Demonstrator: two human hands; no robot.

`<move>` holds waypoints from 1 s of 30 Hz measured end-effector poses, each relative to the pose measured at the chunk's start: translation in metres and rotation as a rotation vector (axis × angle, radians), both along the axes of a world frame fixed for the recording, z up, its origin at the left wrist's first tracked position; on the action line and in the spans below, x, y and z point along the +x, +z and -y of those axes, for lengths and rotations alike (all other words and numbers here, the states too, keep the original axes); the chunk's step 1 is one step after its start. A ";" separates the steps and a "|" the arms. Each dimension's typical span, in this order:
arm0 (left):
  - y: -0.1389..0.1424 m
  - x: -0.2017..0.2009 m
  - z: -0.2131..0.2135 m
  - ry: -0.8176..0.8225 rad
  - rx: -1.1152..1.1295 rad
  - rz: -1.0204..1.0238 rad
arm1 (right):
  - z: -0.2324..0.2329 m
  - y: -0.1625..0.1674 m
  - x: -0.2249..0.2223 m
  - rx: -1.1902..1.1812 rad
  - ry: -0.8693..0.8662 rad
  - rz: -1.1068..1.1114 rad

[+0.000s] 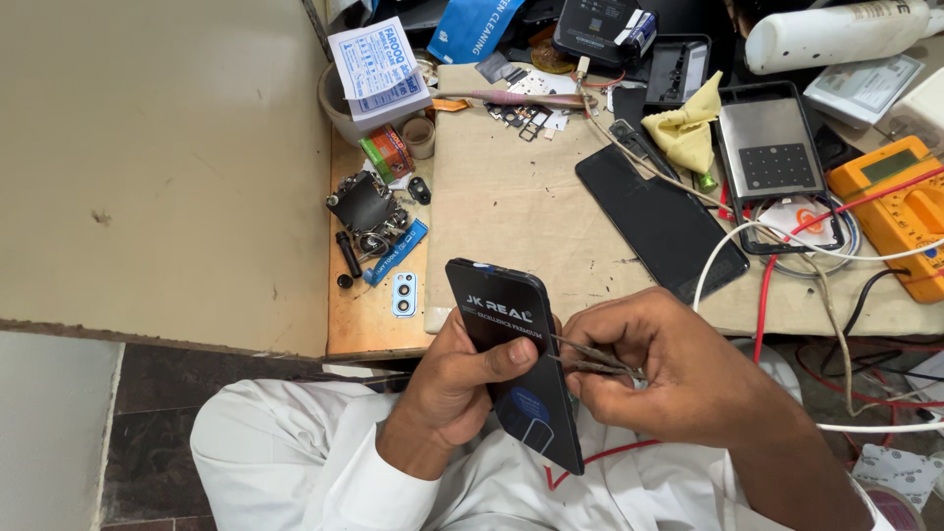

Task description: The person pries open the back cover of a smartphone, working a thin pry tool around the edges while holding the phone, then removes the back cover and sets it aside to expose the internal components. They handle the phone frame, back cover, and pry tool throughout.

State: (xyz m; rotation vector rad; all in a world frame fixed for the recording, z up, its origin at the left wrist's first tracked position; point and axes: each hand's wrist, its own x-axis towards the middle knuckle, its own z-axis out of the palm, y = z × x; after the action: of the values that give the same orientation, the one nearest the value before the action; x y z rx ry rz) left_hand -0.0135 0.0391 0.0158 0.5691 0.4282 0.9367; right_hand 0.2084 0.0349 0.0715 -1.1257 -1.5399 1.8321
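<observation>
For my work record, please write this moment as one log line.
left hand: holds black phone panel | right hand: holds tweezers, tips at panel edge | bench mat: another dark phone, yellow multimeter

The person wears loose white clothing: a white long sleeve (295, 462) with a turned-back cuff at the lower left of the frame, and white cloth across the lap at the bottom centre. Both hands are bare, without rings, watch or gloves.
</observation>
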 end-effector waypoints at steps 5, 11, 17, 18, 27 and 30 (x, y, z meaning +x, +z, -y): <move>0.001 0.001 0.000 0.000 0.003 0.000 | 0.000 0.000 0.000 -0.010 -0.002 -0.008; 0.000 -0.001 0.000 0.008 -0.005 -0.030 | 0.002 0.002 -0.001 0.009 -0.004 -0.026; -0.002 -0.001 0.002 0.026 -0.003 -0.054 | 0.005 0.005 -0.007 0.031 -0.043 0.055; -0.003 -0.001 0.002 0.028 -0.005 -0.058 | 0.006 0.005 -0.007 0.049 -0.054 0.083; -0.003 0.001 0.001 0.019 -0.037 -0.047 | 0.004 0.001 -0.005 0.096 -0.026 0.095; -0.002 0.001 0.001 0.023 -0.028 -0.066 | 0.003 -0.001 -0.004 0.092 -0.020 0.089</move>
State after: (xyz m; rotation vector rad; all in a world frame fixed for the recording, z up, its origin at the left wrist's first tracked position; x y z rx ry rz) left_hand -0.0129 0.0377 0.0136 0.5713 0.5072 0.9343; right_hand 0.2049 0.0317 0.0703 -1.1890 -1.6396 1.7006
